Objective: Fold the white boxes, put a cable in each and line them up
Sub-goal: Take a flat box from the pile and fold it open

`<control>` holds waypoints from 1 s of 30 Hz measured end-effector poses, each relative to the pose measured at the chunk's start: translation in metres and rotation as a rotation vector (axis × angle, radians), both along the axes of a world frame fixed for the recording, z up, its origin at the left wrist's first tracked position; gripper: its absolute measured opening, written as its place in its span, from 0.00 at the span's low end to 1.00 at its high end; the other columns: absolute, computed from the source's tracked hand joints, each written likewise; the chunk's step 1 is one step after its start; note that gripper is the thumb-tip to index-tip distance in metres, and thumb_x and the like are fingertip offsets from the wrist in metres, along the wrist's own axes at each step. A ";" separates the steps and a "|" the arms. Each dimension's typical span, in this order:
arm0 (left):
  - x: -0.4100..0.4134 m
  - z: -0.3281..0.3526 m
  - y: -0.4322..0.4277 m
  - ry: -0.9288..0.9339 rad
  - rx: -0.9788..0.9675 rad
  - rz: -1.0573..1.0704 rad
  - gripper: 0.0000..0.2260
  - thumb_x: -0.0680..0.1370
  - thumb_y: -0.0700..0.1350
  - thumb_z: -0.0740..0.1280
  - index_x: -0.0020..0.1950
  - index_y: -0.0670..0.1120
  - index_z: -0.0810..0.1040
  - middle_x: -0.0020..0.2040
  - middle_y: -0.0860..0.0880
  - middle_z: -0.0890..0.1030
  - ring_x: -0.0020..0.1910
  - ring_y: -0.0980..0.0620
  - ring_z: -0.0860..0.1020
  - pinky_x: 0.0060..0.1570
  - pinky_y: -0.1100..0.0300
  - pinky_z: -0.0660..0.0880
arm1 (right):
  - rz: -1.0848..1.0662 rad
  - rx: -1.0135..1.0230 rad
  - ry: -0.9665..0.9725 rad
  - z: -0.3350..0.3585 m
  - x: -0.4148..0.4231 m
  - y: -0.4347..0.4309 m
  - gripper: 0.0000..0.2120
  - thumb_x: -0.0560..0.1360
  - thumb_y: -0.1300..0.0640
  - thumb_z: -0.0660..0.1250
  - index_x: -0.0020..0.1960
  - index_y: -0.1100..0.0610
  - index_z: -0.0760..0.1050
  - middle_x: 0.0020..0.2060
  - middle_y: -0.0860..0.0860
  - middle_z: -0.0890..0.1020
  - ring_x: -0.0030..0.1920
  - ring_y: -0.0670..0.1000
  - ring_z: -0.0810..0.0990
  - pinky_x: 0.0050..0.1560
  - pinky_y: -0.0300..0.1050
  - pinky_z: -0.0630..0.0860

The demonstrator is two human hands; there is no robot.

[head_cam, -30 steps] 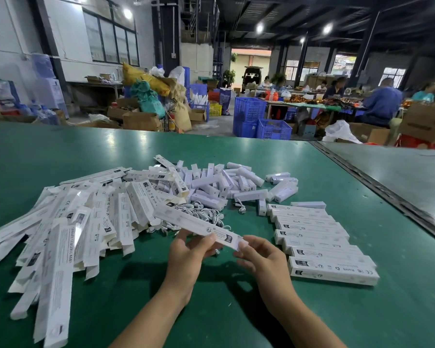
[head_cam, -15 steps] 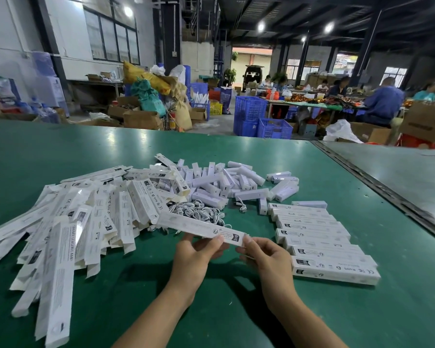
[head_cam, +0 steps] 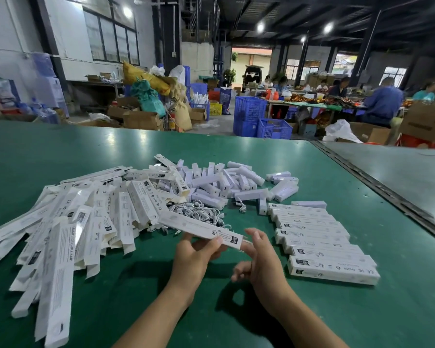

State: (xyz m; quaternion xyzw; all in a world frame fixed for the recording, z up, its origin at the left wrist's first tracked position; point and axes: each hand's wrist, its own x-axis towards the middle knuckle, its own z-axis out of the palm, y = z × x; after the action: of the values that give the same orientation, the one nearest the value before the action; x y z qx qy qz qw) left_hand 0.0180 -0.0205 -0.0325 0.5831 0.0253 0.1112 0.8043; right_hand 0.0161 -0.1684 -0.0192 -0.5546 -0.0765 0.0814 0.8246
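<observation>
Box: a long white box [head_cam: 201, 228] hangs just above the bench [head_cam: 236, 317], in front of the cables [head_cam: 201, 213]. Its left end points at the flat boxes [head_cam: 60, 234] and its right end sits between the hands.
Left hand: the left hand [head_cam: 196, 254] grips the box near its right end, thumb on top and fingers underneath.
Right hand: the right hand [head_cam: 261, 259] is at the very end of the box, index finger raised beside it and lower fingers loosely curled. The spot is blurred, so I cannot tell whether its fingers pinch the end flap or only touch it.
Change: over the last second the box has hardly moved and the left grip is the same. The right hand's fingers, bunched on the end a second ago, have spread, and the index has lifted past the end.
Meaning: the body looks already squared up. The work seems confined to the end flap, either tucking it or freeing it.
Cable: none shows in either hand, and whether one is inside the box is hidden.
Row: the row [head_cam: 319, 243] of closed boxes lies side by side on the right, its near end just beside the right hand. It has not grown.
Progress: the flat boxes are many, so most of the job looks undone.
Next: if the flap is shut, the box likely goes at the near end of the row.
</observation>
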 end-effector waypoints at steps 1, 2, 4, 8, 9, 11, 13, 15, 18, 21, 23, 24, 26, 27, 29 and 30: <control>0.001 0.000 0.000 0.005 0.004 0.000 0.09 0.76 0.36 0.71 0.55 0.42 0.80 0.48 0.43 0.86 0.49 0.42 0.85 0.46 0.57 0.81 | 0.051 -0.009 -0.022 -0.001 0.001 0.001 0.21 0.65 0.30 0.68 0.52 0.41 0.74 0.53 0.54 0.82 0.25 0.56 0.77 0.30 0.43 0.72; 0.001 -0.001 0.000 0.010 0.004 -0.001 0.08 0.77 0.35 0.70 0.54 0.42 0.80 0.48 0.42 0.86 0.49 0.43 0.85 0.45 0.58 0.81 | 0.107 -0.026 -0.043 -0.001 0.002 0.000 0.20 0.68 0.29 0.64 0.54 0.38 0.73 0.54 0.52 0.83 0.25 0.55 0.78 0.31 0.44 0.73; 0.002 0.000 0.000 0.017 -0.002 -0.010 0.07 0.78 0.35 0.69 0.54 0.42 0.80 0.49 0.42 0.86 0.48 0.43 0.85 0.43 0.59 0.81 | 0.192 -0.038 -0.088 -0.002 0.005 -0.002 0.24 0.70 0.27 0.58 0.62 0.35 0.68 0.57 0.52 0.83 0.25 0.54 0.78 0.31 0.44 0.75; 0.005 0.003 0.001 0.048 -0.074 0.050 0.05 0.79 0.35 0.66 0.53 0.41 0.79 0.48 0.43 0.86 0.46 0.44 0.86 0.43 0.59 0.82 | -0.095 -0.225 -0.149 -0.002 0.014 -0.006 0.27 0.73 0.29 0.57 0.64 0.44 0.71 0.48 0.51 0.85 0.29 0.54 0.81 0.32 0.43 0.76; 0.006 0.005 0.003 0.058 -0.103 0.081 0.04 0.80 0.35 0.65 0.52 0.40 0.78 0.47 0.42 0.86 0.45 0.45 0.86 0.42 0.58 0.82 | -0.259 -0.411 -0.240 -0.003 0.018 -0.009 0.21 0.77 0.35 0.59 0.63 0.47 0.73 0.47 0.49 0.85 0.36 0.52 0.83 0.38 0.46 0.77; 0.008 0.007 0.007 0.070 -0.141 0.137 0.02 0.80 0.35 0.64 0.51 0.39 0.76 0.44 0.42 0.85 0.40 0.48 0.85 0.40 0.59 0.82 | -0.398 -0.934 -0.437 -0.007 0.027 -0.016 0.17 0.80 0.44 0.61 0.67 0.47 0.72 0.59 0.44 0.80 0.57 0.47 0.78 0.59 0.49 0.74; 0.008 0.009 0.009 0.074 -0.157 0.170 0.02 0.81 0.35 0.64 0.49 0.41 0.75 0.40 0.43 0.84 0.36 0.51 0.84 0.36 0.62 0.81 | -0.227 -1.361 -0.502 -0.014 0.030 -0.014 0.24 0.81 0.42 0.56 0.75 0.47 0.63 0.72 0.45 0.67 0.73 0.49 0.62 0.72 0.48 0.60; 0.007 0.009 0.009 0.080 -0.146 0.199 0.03 0.80 0.36 0.64 0.47 0.42 0.75 0.38 0.45 0.83 0.35 0.52 0.83 0.34 0.62 0.80 | -0.102 -1.573 -0.528 -0.019 0.030 -0.010 0.23 0.81 0.40 0.53 0.74 0.44 0.64 0.75 0.45 0.63 0.75 0.49 0.58 0.73 0.48 0.56; 0.005 0.009 0.010 0.080 -0.117 0.248 0.03 0.80 0.38 0.65 0.46 0.43 0.76 0.39 0.45 0.83 0.37 0.51 0.82 0.36 0.59 0.79 | -0.141 -1.549 -0.568 -0.015 0.029 -0.009 0.18 0.81 0.43 0.56 0.67 0.45 0.73 0.68 0.43 0.72 0.69 0.49 0.66 0.67 0.45 0.63; 0.004 0.009 0.014 0.086 -0.128 0.287 0.03 0.80 0.38 0.66 0.46 0.44 0.75 0.41 0.45 0.81 0.39 0.49 0.80 0.40 0.55 0.78 | -0.213 -1.466 -0.551 -0.009 0.026 -0.010 0.11 0.79 0.47 0.63 0.55 0.48 0.80 0.54 0.44 0.79 0.58 0.48 0.73 0.57 0.42 0.69; 0.003 0.010 0.017 0.091 -0.142 0.295 0.04 0.79 0.39 0.67 0.45 0.44 0.75 0.39 0.46 0.80 0.38 0.50 0.80 0.41 0.55 0.78 | -0.254 -1.427 -0.529 -0.006 0.022 -0.010 0.07 0.77 0.48 0.66 0.49 0.50 0.79 0.47 0.44 0.79 0.52 0.48 0.74 0.51 0.41 0.70; 0.002 0.010 0.018 0.092 -0.143 0.296 0.03 0.79 0.39 0.67 0.45 0.44 0.75 0.39 0.47 0.81 0.38 0.50 0.80 0.41 0.55 0.78 | -0.271 -1.401 -0.510 -0.007 0.021 -0.010 0.05 0.77 0.49 0.67 0.49 0.50 0.77 0.44 0.44 0.79 0.50 0.48 0.74 0.49 0.41 0.70; 0.002 0.010 0.020 0.093 -0.144 0.295 0.03 0.79 0.39 0.67 0.46 0.43 0.76 0.40 0.45 0.81 0.38 0.49 0.80 0.41 0.54 0.78 | -0.290 -1.338 -0.476 -0.006 0.019 -0.013 0.06 0.76 0.53 0.68 0.53 0.51 0.77 0.43 0.44 0.78 0.48 0.48 0.76 0.49 0.41 0.71; 0.002 0.010 0.021 0.094 -0.148 0.296 0.03 0.79 0.39 0.67 0.46 0.43 0.75 0.40 0.44 0.81 0.39 0.48 0.80 0.41 0.54 0.77 | -0.305 -1.310 -0.471 -0.006 0.019 -0.015 0.09 0.76 0.56 0.68 0.56 0.52 0.77 0.45 0.45 0.79 0.49 0.49 0.77 0.51 0.42 0.73; 0.003 0.011 0.021 0.097 -0.157 0.300 0.04 0.79 0.38 0.67 0.45 0.42 0.74 0.40 0.43 0.80 0.39 0.47 0.79 0.41 0.54 0.77 | -0.366 -1.255 -0.482 -0.005 0.018 -0.017 0.12 0.77 0.61 0.67 0.60 0.55 0.78 0.50 0.49 0.80 0.50 0.50 0.79 0.54 0.40 0.73; 0.003 0.011 0.021 0.098 -0.159 0.301 0.04 0.79 0.38 0.67 0.45 0.42 0.74 0.39 0.43 0.79 0.39 0.47 0.79 0.41 0.53 0.77 | -0.404 -1.224 -0.491 -0.004 0.018 -0.018 0.12 0.77 0.62 0.66 0.60 0.56 0.79 0.51 0.49 0.80 0.49 0.49 0.79 0.52 0.36 0.72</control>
State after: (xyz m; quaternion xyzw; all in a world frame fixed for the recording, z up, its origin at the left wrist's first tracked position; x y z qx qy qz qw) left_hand 0.0207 0.0007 -0.0213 0.5121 0.1602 0.1995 0.8199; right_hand 0.0342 -0.1865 -0.0235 -0.9262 -0.0965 -0.1732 0.3207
